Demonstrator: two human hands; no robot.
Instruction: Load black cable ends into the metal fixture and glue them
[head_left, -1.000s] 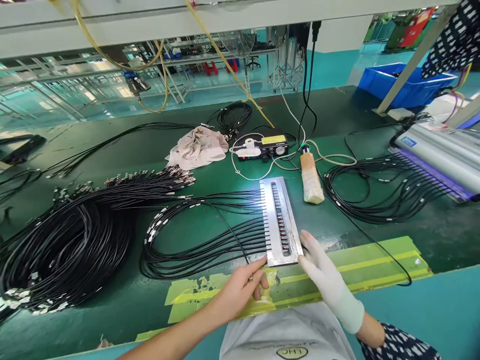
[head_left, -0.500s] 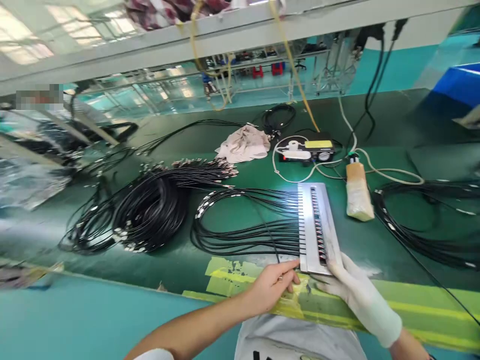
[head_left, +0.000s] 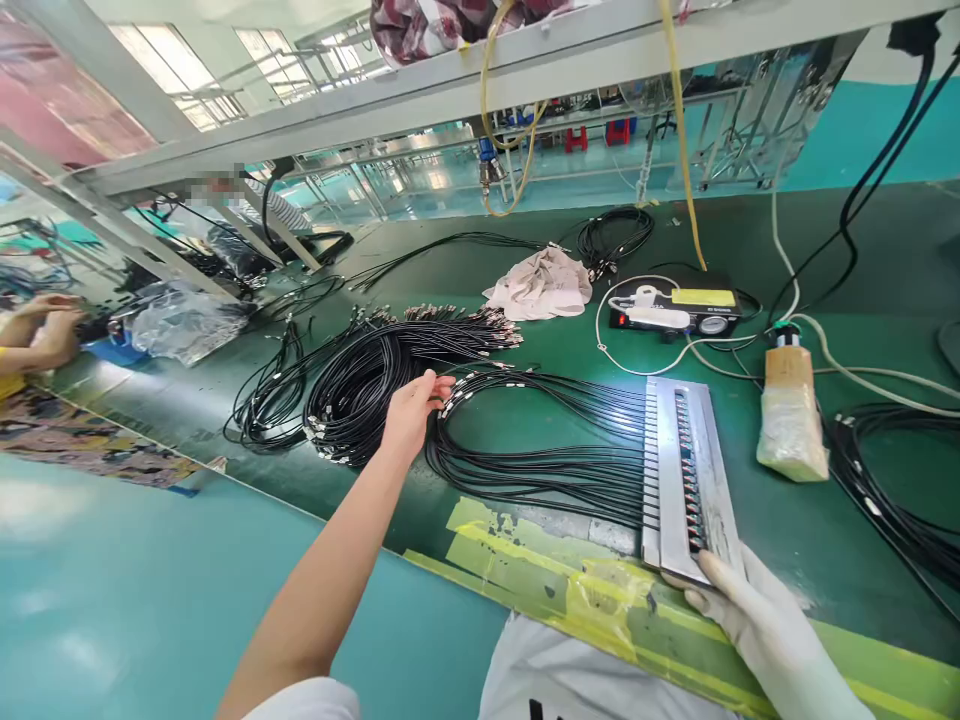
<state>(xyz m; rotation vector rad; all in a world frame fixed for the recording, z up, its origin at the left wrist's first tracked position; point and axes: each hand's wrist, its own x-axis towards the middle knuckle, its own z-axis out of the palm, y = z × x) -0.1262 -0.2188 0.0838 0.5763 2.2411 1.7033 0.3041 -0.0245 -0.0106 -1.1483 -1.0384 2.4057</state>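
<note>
My left hand (head_left: 412,412), bare, reaches between the thick black cable coil and the white-labelled bend of a set of cables (head_left: 525,455). Its fingers are stretched out, slightly apart, at the labels; whether they touch a cable is hard to see. Those cables run right, side by side, into a slotted metal fixture (head_left: 652,480), where a row of small connector ends shows in the long slot. In a white glove, my right hand (head_left: 757,610) grips the near end of this fixture, thumb on top and fingers beneath.
A large black cable coil (head_left: 360,390) lies left. Behind are a crumpled cloth (head_left: 541,284) and a black box with a dial (head_left: 675,308). A taped bottle (head_left: 791,415) and more cables (head_left: 892,480) lie right. Another person's hands (head_left: 56,325) are at the far left.
My left hand has left the fixture's near left corner and moved left and away from me to the cable bend. My right hand still grips the fixture. The view has turned left.
</note>
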